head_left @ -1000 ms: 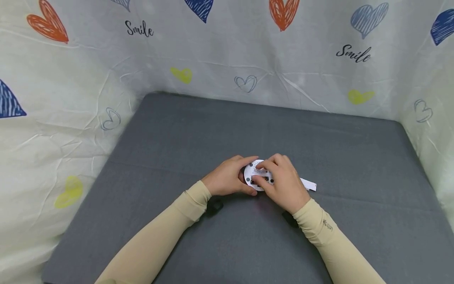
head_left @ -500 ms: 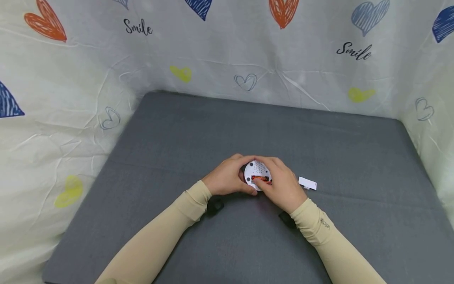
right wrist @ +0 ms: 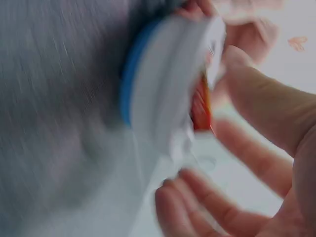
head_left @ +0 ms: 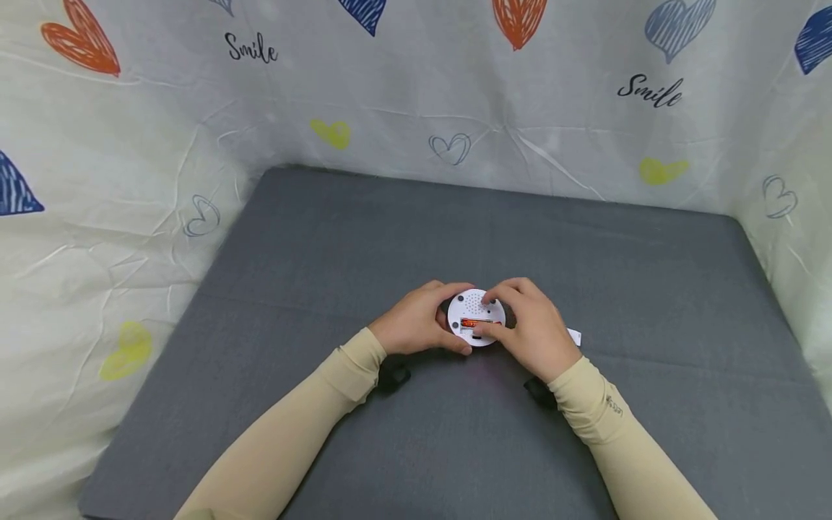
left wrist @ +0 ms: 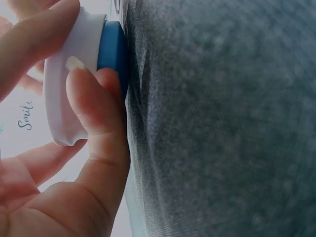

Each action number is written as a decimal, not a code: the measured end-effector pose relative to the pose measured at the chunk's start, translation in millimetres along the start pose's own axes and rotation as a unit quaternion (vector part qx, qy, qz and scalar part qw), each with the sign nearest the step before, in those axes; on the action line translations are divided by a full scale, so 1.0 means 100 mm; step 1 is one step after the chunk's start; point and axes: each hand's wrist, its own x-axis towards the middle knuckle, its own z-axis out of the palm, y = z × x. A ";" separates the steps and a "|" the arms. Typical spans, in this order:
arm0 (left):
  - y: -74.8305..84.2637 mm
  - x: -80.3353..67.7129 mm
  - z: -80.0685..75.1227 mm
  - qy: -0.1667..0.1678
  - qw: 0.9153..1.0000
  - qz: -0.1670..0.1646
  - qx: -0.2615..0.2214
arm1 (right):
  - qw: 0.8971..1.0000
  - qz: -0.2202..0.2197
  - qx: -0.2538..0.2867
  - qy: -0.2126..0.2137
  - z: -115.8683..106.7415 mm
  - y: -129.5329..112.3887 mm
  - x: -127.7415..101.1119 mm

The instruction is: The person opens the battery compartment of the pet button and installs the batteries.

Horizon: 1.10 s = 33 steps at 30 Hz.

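On grey felt matting (head_left: 390, 238), the round white-and-blue plastic device (head_left: 477, 319) is gripped by the left hand (head_left: 419, 326); its orange battery (head_left: 477, 323) is seated under the right hand (head_left: 529, 331), whose fingers are curled on it; the small white cover (head_left: 574, 336) is not yet refitted.

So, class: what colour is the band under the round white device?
Blue band, clearest in the left wrist view.

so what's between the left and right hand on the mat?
Head view: only the round white device, back up with an orange battery in its open slot. Left hand holds its left edge; right hand touches its right side.
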 end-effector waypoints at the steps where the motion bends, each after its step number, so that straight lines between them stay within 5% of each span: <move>1: 0.00 0.00 0.00 0.000 1.000 0.000 -0.001 | 1.000 -0.008 -0.007 0.001 -0.03 0.01 0.00; 8: -0.01 -0.01 -0.01 0.002 1.000 -0.001 0.003 | 0.996 -0.073 -0.045 -0.032 -0.08 0.02 0.02; 21: -0.01 0.00 -0.02 0.000 1.000 0.014 0.003 | 0.988 -0.144 -0.053 -0.014 -0.01 -0.02 0.01; 33: 0.00 -0.02 -0.03 -0.001 1.000 0.017 0.010 | 0.989 -0.139 -0.045 -0.004 0.14 -0.09 -0.02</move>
